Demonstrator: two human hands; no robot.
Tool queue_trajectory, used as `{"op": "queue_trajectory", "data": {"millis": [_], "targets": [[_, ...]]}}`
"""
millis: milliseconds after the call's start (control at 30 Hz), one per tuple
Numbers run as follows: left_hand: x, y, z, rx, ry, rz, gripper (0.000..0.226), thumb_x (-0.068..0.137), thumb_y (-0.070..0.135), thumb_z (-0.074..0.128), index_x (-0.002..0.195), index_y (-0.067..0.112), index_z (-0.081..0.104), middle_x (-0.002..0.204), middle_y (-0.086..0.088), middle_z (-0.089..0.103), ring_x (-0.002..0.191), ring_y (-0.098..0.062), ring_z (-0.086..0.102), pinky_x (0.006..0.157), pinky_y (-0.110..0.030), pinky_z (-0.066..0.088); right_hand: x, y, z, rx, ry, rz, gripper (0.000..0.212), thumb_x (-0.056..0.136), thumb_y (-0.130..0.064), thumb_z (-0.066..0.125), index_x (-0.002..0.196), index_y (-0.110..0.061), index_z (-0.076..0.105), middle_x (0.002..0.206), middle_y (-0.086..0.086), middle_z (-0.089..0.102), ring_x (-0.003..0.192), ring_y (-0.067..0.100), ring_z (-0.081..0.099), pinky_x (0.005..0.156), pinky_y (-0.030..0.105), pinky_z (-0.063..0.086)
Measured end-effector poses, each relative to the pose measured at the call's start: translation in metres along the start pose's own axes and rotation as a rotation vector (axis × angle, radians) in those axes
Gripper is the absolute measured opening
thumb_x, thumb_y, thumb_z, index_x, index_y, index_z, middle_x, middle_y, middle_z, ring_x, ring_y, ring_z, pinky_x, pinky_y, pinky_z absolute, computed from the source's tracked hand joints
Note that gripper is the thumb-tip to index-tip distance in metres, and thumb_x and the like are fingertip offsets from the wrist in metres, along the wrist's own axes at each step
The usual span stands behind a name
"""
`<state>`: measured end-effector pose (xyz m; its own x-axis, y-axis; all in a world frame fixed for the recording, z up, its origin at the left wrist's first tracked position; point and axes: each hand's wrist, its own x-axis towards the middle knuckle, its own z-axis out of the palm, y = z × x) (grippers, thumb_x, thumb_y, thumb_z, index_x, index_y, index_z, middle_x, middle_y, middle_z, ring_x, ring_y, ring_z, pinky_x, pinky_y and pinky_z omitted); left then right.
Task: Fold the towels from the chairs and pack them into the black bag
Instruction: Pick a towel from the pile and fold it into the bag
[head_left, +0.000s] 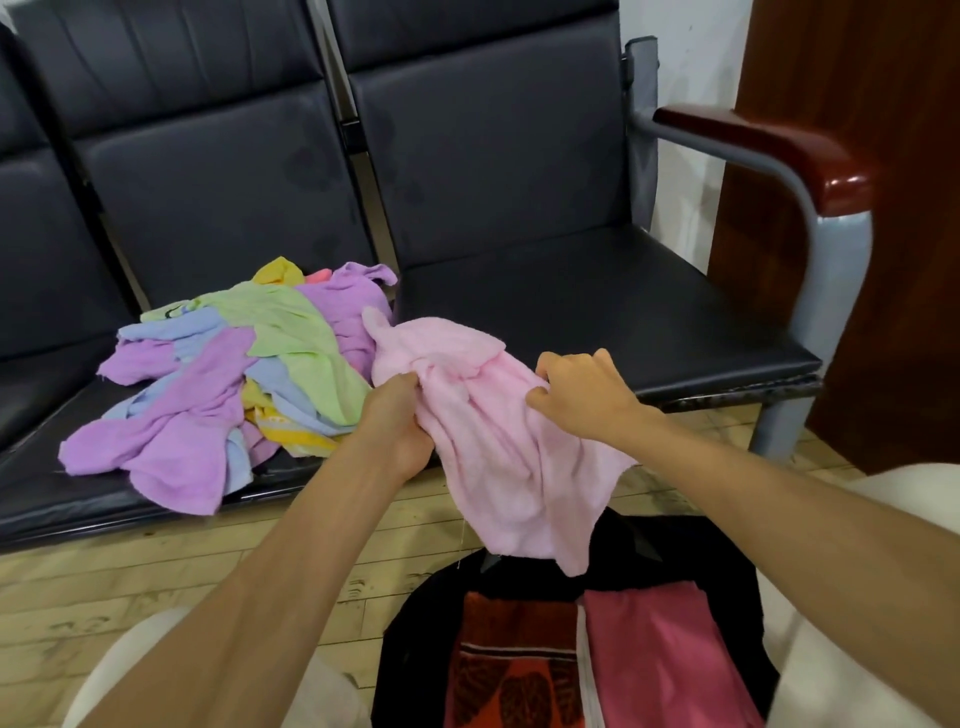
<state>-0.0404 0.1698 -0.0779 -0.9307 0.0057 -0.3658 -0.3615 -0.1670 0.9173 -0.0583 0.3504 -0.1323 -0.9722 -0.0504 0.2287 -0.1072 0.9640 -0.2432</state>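
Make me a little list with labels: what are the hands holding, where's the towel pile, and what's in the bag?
Hands: left hand and right hand both grip the pink towel, not yet folded
Pile: towel pile of purple, green, blue and yellow, heaped on a chair seat
Bag: black bag, open on the floor
Inside bag: red patterned towel beside dark pink towel, both folded

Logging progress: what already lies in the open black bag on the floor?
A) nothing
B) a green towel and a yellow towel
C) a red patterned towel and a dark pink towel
C: the red patterned towel and dark pink towel lie side by side in the black bag.
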Motion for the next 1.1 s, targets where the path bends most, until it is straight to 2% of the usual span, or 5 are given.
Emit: {"op": "queue_trajectory", "data": {"millis": [167, 433, 567, 867, 1100], "targets": [[0.003, 0.004, 0.003, -0.002, 0.102, 0.051, 0.025, 0.095, 0.033, 0.049, 0.082, 0.012, 0.054, 0.079, -0.008, 0.064, 0.076, -0.024, 0.064, 0.053, -0.022, 0.053, -0.007, 0.007, -0.022, 0.351, -0.133, 0.129, 0.019, 0.093, -0.026, 0.044, 0.083, -0.010, 0.045, 0.082, 0.004, 0.049, 0.073, 0.020, 0.042, 0.074, 0.034, 0.035], [0.006, 0.003, -0.004, 0.063, 0.087, 0.146, 0.016, 0.099, 0.021, 0.044, 0.090, 0.014, 0.056, 0.100, -0.009, 0.062, 0.094, -0.022, 0.059, 0.092, -0.036, 0.048, -0.024, 0.018, -0.056, 1.600, -0.201, 0.530, 0.025, 0.077, -0.011, 0.049, 0.073, -0.017, 0.025, 0.073, 0.008, 0.039, 0.067, 0.019, 0.041, 0.062, 0.032, 0.037], [0.008, 0.006, -0.010, 0.148, 0.100, 0.180, 0.014, 0.097, 0.020, 0.046, 0.091, 0.015, 0.058, 0.100, -0.008, 0.063, 0.103, -0.027, 0.059, 0.099, -0.044, 0.047, -0.027, 0.029, -0.065, 1.519, -0.302, 0.651, 0.015, 0.087, -0.027, 0.066, 0.084, -0.012, 0.066, 0.091, 0.011, 0.070, 0.080, 0.020, 0.064, 0.079, 0.035, 0.051], [0.016, 0.004, -0.029, 0.353, 0.187, 0.340, 0.022, 0.098, 0.012, 0.033, 0.097, 0.013, 0.054, 0.097, -0.009, 0.055, 0.081, -0.018, 0.049, 0.067, -0.030, 0.041, -0.026, 0.041, -0.089, 1.026, -0.417, 0.425, 0.030, 0.081, 0.000, 0.064, 0.104, -0.016, 0.075, 0.109, 0.006, 0.072, 0.104, 0.027, 0.066, 0.092, 0.044, 0.054], [0.006, 0.018, -0.048, -0.273, -0.043, -0.124, 0.031, 0.099, 0.011, 0.026, 0.102, 0.009, 0.057, 0.091, -0.008, 0.067, 0.080, -0.021, 0.063, 0.070, -0.034, 0.052, -0.031, 0.046, -0.092, 1.332, -0.306, 0.656, 0.031, 0.085, -0.032, 0.071, 0.111, -0.014, 0.070, 0.108, 0.009, 0.072, 0.099, 0.027, 0.068, 0.082, 0.040, 0.055]]}}
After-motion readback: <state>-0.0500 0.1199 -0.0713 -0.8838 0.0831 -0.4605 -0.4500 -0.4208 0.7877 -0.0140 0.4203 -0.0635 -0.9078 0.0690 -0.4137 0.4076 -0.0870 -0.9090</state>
